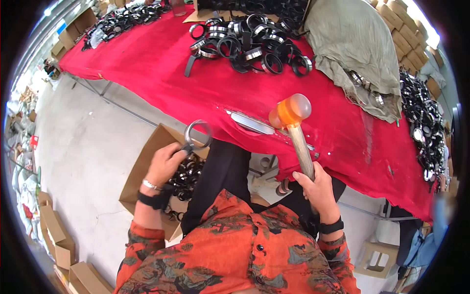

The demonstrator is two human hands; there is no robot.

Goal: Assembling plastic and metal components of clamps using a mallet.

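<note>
My left hand [166, 161] is closed on a shiny metal ring [188, 136] with a black part at its lower end, held above an open cardboard box [134, 171]. Dark rings and metal parts [188, 171] lie inside that box, partly hidden by my wrist. In my right hand [319, 188], the fingers wrap the wooden handle of a mallet [293, 110], whose orange, see-through head points up over the table's front edge. Just left of the mallet head, a flat metal bar [252, 122] lies along the red-covered edge.
The red-clothed table [142, 54] spans the front. On it sits a pile of black and silver rings [253, 53], with a grey-green cloth [357, 44] to the right. More metal parts [423, 122] fill the right end. A stool [379, 257] stands lower right, near a person's blue sleeve [426, 245].
</note>
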